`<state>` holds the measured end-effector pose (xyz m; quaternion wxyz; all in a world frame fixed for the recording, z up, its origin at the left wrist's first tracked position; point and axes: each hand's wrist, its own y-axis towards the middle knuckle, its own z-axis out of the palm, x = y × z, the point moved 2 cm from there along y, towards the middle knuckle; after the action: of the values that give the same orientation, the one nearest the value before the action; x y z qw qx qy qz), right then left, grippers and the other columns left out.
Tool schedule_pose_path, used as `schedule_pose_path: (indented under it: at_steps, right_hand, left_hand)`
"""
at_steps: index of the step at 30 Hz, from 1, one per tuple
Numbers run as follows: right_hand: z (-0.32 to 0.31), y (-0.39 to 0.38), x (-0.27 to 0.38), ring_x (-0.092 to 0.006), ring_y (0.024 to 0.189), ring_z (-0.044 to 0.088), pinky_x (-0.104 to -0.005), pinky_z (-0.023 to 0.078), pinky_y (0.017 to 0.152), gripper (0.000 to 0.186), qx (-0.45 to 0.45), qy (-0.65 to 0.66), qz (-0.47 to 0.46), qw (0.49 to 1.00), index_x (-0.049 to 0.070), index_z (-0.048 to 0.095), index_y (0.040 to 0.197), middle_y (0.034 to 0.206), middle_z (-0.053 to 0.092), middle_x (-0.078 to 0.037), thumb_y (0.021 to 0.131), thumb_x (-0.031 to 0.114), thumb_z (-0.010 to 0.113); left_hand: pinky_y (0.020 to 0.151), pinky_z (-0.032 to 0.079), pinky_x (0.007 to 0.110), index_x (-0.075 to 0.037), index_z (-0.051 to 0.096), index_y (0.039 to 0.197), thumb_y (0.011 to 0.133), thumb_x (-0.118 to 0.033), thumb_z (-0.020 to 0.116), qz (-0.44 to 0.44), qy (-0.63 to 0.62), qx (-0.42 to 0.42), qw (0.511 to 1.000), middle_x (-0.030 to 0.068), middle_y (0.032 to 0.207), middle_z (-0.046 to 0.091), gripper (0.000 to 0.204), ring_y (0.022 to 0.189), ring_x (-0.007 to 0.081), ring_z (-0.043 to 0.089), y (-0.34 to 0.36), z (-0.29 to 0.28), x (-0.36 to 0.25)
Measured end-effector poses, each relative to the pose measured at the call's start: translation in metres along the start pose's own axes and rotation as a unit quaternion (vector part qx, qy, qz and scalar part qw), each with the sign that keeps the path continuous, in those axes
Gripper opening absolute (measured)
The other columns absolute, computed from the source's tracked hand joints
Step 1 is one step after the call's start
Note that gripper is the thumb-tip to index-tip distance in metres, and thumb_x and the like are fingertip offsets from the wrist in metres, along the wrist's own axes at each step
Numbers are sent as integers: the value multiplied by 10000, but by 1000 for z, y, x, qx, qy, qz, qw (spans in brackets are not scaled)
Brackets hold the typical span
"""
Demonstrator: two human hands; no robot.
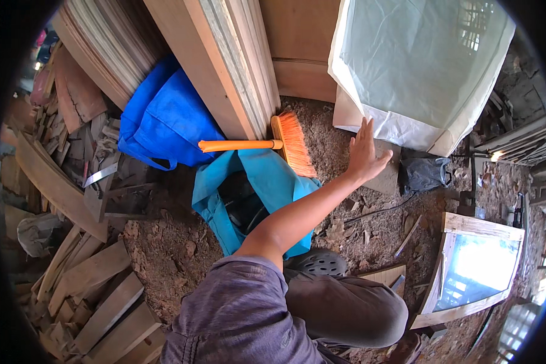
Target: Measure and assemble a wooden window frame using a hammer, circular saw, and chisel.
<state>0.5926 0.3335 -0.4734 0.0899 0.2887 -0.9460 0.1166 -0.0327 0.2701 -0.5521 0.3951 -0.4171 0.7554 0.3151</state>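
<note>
Up by the far edge of the floor [164, 264], the left hand [363, 159] reaches out, fingers loosely parted, gripping nothing, near the lower edge of the white-bordered panel [418, 60]; contact, can't tell! Orange broom [294, 145] just left.

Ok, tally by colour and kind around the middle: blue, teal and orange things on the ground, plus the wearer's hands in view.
Blue bag: 1
Teal bag: 1
Orange brush: 1
Left hand: 1
Total: 4
</note>
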Motion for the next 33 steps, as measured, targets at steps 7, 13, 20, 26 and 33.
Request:
schedule_pose_path:
  at_steps: [7,13,20,26,33]
  right_hand:
    - [-2,-23,-25,-343,1131,624,-369,595,828,506,-52,36,59,996,40,520,1376,1321,522,-209,917,126,717]
    - [9,-31,-34,-237,964,576,-343,514,805,546,-65,126,149,979,71,493,1399,1298,543,-106,882,-7,650]
    - [4,-24,-3,-254,996,594,-351,507,817,458,-14,102,102,989,57,486,1408,1438,492,-136,982,152,626]
    - [11,-31,-24,-222,960,601,-339,529,798,523,-58,94,79,991,92,486,1423,1458,503,-92,932,57,661]
    - [-1,-34,-5,-249,999,610,-364,529,829,435,-78,140,134,978,78,512,1374,1440,508,-130,967,141,653]
  left_hand:
    - [1186,286,558,-35,335,1550,888,-440,687,57,96,405,908,279,1598,310,852,1489,411,313,-64,-48,13]
    - [1205,58,675,-55,444,1492,818,-558,724,53,507,537,672,295,1561,358,886,1431,503,353,-165,-142,40]
    - [1209,71,675,-16,590,1262,803,-556,746,76,564,525,632,189,1230,636,725,1216,357,575,-179,-162,52]
    - [1201,149,647,-29,601,1250,833,-506,733,115,458,435,767,177,1229,626,646,1233,338,561,-138,-114,43]
    - [1210,123,634,-65,579,1336,791,-577,740,196,471,370,777,187,1355,582,766,1319,344,510,-113,-95,89]
